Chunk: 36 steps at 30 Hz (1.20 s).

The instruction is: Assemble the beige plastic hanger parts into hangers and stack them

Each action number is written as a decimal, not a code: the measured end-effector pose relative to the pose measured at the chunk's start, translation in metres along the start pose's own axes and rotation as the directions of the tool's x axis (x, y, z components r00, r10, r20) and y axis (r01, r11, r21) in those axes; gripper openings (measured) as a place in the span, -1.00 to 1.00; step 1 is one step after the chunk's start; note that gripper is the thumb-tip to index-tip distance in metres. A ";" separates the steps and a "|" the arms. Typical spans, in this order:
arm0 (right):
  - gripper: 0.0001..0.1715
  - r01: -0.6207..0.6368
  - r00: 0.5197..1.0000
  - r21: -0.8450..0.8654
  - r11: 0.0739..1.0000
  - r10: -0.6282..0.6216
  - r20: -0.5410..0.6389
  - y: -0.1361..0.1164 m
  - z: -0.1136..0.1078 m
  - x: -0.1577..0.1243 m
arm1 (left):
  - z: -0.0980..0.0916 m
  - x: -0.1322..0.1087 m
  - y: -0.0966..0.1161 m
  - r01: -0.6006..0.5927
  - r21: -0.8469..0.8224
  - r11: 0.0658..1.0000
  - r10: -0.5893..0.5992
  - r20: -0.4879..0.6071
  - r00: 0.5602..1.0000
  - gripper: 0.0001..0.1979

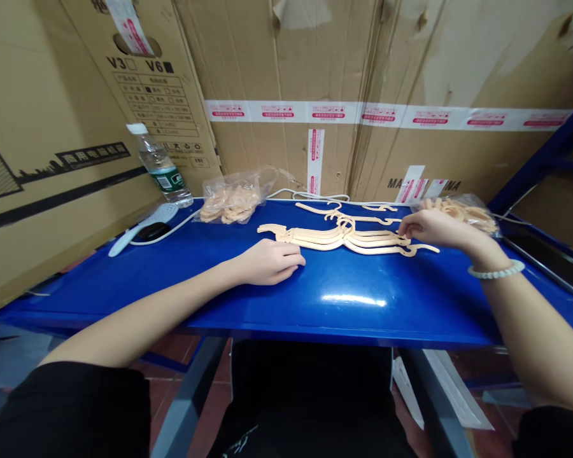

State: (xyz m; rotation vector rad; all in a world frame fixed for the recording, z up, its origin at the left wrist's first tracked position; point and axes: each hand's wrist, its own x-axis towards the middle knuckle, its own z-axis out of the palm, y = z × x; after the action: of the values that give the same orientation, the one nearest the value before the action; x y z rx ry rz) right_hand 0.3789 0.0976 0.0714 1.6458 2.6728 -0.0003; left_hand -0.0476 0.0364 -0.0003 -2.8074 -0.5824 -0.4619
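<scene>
Several peach-coloured plastic folding hangers [318,238] lie stacked on the blue table, their hooks [346,226] gathered in the middle. At the right end of the stack, my right hand [423,228] pinches a hanger arm between thumb and fingers; the exact grip is partly hidden. My left hand [271,261] rests on the table just in front of the stack's left end. Its fingers are curled together, and nothing shows in them. Behind the stack lie more hangers [367,219] of the same colour, apart from it.
A plastic bag of peach pieces [232,202] lies at the back left, another bag [468,213] behind my right hand. Along the left are a water bottle [162,165], a light-blue brush [143,228] and a black mouse [153,231]. A phone [549,257] lies right. Cardboard boxes [286,63] wall the back.
</scene>
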 end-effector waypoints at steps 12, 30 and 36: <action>-0.65 -0.005 1.000 0.031 0.999 0.005 0.008 -0.004 0.001 0.001 | 0.002 -0.001 -0.001 -0.018 -0.015 1.000 0.018 -0.035 0.999 -0.76; -0.76 -0.012 1.000 0.028 1.000 0.012 -0.013 -0.022 -0.006 -0.004 | 0.001 0.000 -0.001 -0.028 -0.028 0.999 0.026 -0.052 0.998 -0.77; -0.73 -0.028 0.999 0.020 0.999 0.029 -0.026 -0.019 -0.004 -0.002 | 0.001 0.000 -0.001 -0.026 -0.029 0.999 0.025 -0.048 0.999 -0.77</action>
State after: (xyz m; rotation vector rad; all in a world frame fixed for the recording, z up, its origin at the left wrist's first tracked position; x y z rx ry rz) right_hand 0.3634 0.0870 0.0755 1.7015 2.6763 -0.0052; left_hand -0.0474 0.0373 -0.0010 -2.8201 -0.5335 -0.5355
